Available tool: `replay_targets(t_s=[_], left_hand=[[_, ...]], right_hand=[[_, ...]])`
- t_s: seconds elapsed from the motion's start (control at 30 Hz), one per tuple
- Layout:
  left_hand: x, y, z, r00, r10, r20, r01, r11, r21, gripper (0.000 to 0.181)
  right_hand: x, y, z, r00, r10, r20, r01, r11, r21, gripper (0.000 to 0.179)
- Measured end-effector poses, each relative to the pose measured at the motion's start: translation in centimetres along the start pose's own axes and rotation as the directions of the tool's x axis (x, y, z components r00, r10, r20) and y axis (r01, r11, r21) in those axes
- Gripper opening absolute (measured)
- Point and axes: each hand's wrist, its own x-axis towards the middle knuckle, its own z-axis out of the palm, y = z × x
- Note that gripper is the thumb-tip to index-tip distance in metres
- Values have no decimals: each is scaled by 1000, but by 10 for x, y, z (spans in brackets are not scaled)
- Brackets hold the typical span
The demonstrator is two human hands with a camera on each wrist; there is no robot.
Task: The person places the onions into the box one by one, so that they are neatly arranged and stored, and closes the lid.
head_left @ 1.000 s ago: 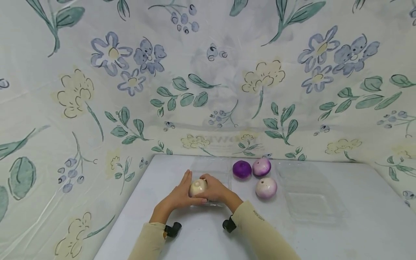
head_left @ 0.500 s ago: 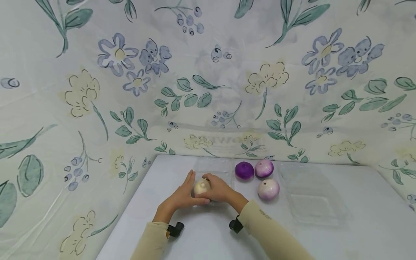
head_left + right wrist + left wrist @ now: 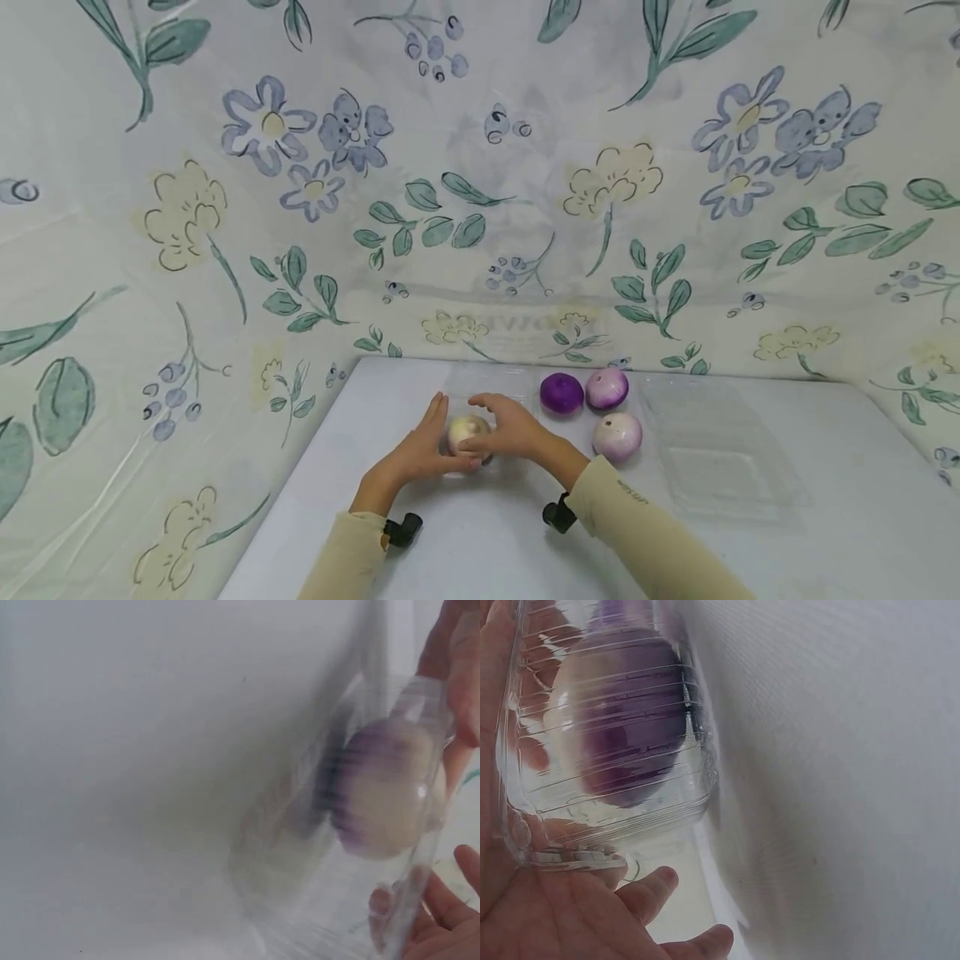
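An onion, pale on top in the head view, sits inside a clear plastic box. Through the box's ribbed wall in the left wrist view, this onion looks half cream, half purple. My left hand rests along the box's left side, fingers straight and thumb stretched across the near rim. Over the box, my right hand has its fingers raised and spread apart from its thumb, which overlaps the onion's near right side. Blur softens the box and onion in the right wrist view.
To the right of the box lie a deep purple onion, a pink-purple onion and a paler onion. Farther right a second clear plastic box lies on the white table. A flowered sheet hangs behind.
My right hand's fingers have loosened from the onion and spread, and the hand has shifted slightly right. My left hand keeps its place by the box.
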Motion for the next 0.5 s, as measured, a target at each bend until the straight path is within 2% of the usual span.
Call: replay_targets(t_s=[0.3,0.5], left_hand=[[1,-3,3,1000,14,-20,-14,1000,10,129],[2,0,3,1000,2,-13,-1,1000,6,129]], right_hand=[[-7,-3,-10,999,-47,-20,46,999,-16,75],[-12,-7,-25,999,-23,-23,23,1000,-14,73]])
